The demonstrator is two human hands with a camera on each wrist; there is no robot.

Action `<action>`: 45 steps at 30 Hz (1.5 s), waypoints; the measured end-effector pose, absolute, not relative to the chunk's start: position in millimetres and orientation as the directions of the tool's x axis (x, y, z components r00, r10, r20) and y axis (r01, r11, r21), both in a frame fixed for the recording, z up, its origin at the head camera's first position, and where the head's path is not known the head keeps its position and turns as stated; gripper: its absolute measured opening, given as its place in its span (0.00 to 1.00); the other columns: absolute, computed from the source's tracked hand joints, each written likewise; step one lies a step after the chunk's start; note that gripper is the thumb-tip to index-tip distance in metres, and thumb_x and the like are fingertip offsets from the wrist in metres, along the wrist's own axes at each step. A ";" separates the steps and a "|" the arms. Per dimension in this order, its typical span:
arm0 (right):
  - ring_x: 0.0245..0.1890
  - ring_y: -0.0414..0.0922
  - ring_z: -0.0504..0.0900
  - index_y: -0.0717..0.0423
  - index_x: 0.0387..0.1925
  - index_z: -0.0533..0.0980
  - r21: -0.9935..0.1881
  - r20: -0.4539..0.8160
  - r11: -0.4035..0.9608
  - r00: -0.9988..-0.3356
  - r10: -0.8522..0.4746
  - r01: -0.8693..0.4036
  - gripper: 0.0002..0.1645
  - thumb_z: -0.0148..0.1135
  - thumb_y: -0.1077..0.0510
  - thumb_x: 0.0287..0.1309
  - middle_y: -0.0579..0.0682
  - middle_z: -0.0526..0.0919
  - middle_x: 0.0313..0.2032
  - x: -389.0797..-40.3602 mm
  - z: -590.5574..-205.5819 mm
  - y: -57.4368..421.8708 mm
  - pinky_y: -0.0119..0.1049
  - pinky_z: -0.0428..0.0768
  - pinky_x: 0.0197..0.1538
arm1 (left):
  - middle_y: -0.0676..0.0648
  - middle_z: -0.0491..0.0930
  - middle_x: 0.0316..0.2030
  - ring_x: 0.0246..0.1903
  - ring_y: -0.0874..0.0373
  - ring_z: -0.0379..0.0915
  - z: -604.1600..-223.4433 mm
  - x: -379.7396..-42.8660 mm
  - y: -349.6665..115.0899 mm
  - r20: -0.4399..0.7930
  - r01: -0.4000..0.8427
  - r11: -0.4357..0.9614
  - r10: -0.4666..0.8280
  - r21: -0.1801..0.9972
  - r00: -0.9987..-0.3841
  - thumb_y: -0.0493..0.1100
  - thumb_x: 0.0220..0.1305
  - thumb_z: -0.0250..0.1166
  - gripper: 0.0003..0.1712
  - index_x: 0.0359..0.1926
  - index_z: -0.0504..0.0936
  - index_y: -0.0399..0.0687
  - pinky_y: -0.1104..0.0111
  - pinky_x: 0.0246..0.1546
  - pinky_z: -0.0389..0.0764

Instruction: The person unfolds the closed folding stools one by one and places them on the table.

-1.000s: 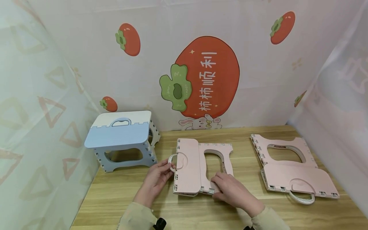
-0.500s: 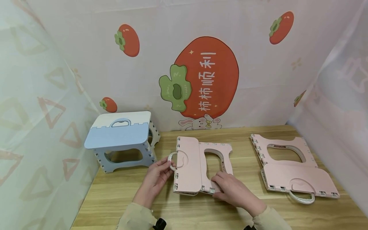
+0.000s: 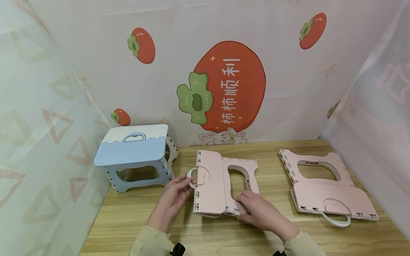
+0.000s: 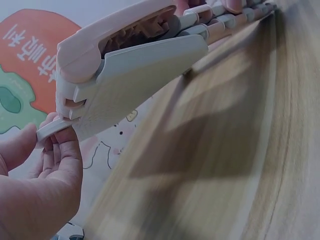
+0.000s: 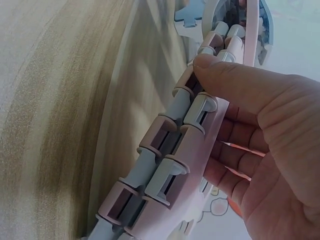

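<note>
A folded pink folding stool (image 3: 209,188) is in the middle of the head view, its handle side raised off the wooden table. My left hand (image 3: 174,197) pinches its white carry handle (image 4: 50,129) between thumb and fingers. On the stool's other side, my right hand (image 3: 261,211) grips the hinged leg panel near its cut-out, thumb on the hinge edge (image 5: 165,135) and fingers over the panel's face. In the left wrist view a gap shows between the stool's pink upper layer and white under layer.
An unfolded blue and white stool (image 3: 131,153) stands at the left rear of the table (image 3: 224,238). Another folded pink stool (image 3: 330,199) lies flat at the right. A printed cloth backdrop (image 3: 288,106) rises behind the table.
The handle side of the pink stool has risen slightly, along with my left hand. My right hand keeps its grip on the leg panel almost unmoved.
</note>
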State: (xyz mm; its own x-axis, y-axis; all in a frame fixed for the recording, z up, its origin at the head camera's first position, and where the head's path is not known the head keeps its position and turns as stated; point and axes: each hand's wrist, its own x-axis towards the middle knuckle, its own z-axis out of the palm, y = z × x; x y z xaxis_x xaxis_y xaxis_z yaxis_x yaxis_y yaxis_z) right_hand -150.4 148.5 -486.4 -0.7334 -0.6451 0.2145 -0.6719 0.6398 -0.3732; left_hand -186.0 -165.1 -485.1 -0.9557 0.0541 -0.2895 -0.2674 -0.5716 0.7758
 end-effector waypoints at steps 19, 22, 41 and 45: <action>0.32 0.32 0.67 0.51 0.46 0.80 -0.400 0.227 0.618 -0.726 -0.649 -0.677 0.23 0.80 0.51 0.50 0.37 0.73 0.37 -149.5 -479.2 151.1 0.26 0.71 0.32 | 0.42 0.83 0.39 0.38 0.55 0.84 -466.5 -181.5 -164.5 -0.245 -0.283 -0.624 0.149 0.728 -0.958 0.29 0.75 0.54 0.18 0.62 0.72 0.24 0.68 0.50 0.85; 0.32 0.32 0.67 0.51 0.46 0.80 -0.405 0.226 0.613 -0.724 -0.651 -0.678 0.23 0.80 0.51 0.50 0.37 0.73 0.37 -149.1 -478.0 151.6 0.25 0.71 0.32 | 0.41 0.83 0.39 0.38 0.54 0.83 -466.4 -181.3 -164.2 -0.240 -0.286 -0.630 0.159 0.722 -0.958 0.29 0.75 0.53 0.19 0.63 0.71 0.23 0.68 0.49 0.85; 0.32 0.33 0.66 0.51 0.47 0.80 -0.414 0.225 0.603 -0.719 -0.658 -0.681 0.22 0.80 0.52 0.52 0.37 0.71 0.37 -148.2 -476.1 154.2 0.25 0.69 0.32 | 0.44 0.83 0.39 0.39 0.57 0.83 -458.5 -178.6 -163.6 -0.189 -0.294 -0.614 0.232 0.732 -0.954 0.32 0.78 0.52 0.28 0.72 0.58 0.23 0.70 0.49 0.84; 0.32 0.32 0.66 0.51 0.46 0.80 -0.421 0.227 0.598 -0.718 -0.658 -0.682 0.22 0.80 0.52 0.51 0.37 0.71 0.36 -148.7 -476.8 154.5 0.25 0.69 0.32 | 0.44 0.83 0.39 0.40 0.57 0.84 -457.5 -178.4 -163.2 -0.187 -0.295 -0.615 0.234 0.731 -0.954 0.32 0.78 0.53 0.28 0.72 0.59 0.23 0.69 0.50 0.84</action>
